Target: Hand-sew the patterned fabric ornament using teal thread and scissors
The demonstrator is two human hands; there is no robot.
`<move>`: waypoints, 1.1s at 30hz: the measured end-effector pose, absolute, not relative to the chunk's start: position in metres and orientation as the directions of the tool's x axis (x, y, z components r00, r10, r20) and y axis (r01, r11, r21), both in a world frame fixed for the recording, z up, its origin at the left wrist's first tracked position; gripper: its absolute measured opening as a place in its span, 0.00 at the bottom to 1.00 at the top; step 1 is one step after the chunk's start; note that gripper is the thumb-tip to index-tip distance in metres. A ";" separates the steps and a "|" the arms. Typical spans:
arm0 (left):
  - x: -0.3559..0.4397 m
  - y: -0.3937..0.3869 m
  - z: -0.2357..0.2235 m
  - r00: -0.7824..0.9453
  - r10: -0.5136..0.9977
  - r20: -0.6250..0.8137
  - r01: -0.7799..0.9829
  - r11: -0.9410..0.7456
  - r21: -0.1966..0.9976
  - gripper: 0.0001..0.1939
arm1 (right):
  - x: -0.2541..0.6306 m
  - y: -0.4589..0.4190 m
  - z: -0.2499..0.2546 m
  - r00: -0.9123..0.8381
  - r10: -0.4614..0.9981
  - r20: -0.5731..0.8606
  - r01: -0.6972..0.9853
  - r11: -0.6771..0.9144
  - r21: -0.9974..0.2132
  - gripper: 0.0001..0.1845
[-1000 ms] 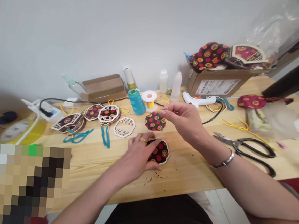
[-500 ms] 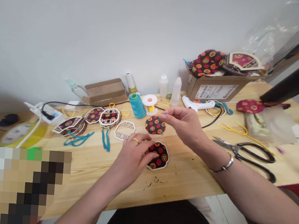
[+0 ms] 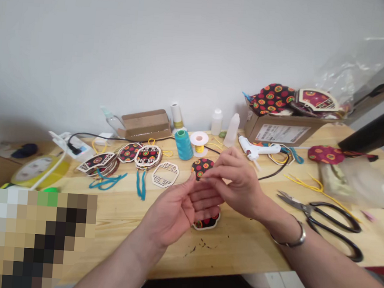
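My left hand (image 3: 181, 207) is turned palm up with its fingers stretched out, over a wooden-rimmed piece covered in black patterned fabric (image 3: 206, 224). That piece lies on the table, mostly hidden by the fingers. My right hand (image 3: 235, 182) is closed in a pinch above the left fingertips; whatever it holds, if anything, is too small to make out. Just behind the hands lies a loose round of the same fabric (image 3: 201, 167). To its left is a bare wooden lattice frame (image 3: 165, 174). Small dark scraps (image 3: 201, 247) are scattered in front.
Black-handled scissors (image 3: 325, 217) and yellow cord (image 3: 308, 180) lie at right. Behind stand a teal thread cone (image 3: 183, 145), a spool of yellow wire (image 3: 198, 143), a white glue gun (image 3: 259, 147) and a carton (image 3: 278, 128). Finished-looking lattice pieces (image 3: 148, 156) are stacked at left.
My left hand has come off the fabric-covered piece and turned palm up. My right hand has moved slightly down and now meets the left fingertips. The view has shifted a little.
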State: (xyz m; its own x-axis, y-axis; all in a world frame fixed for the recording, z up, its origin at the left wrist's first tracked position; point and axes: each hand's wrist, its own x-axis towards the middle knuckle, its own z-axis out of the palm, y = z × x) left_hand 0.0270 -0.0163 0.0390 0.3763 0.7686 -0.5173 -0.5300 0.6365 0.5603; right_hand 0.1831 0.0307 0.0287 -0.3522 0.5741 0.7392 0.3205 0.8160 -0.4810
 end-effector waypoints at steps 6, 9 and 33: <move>0.020 -0.015 0.030 0.251 0.836 -0.488 -0.591 0.532 0.606 0.04 | 0.183 0.025 0.023 -0.573 0.442 0.690 0.343 0.894 -0.287 0.08; 0.016 -0.011 0.027 0.211 0.854 -0.476 -0.587 0.500 0.636 0.04 | 0.183 0.023 0.023 -0.654 0.402 0.641 0.323 0.915 -0.244 0.10; -0.001 -0.002 0.026 0.094 0.900 -0.425 -0.562 0.400 0.724 0.04 | 0.166 0.009 0.026 -0.916 0.202 0.348 0.015 0.881 -0.473 0.08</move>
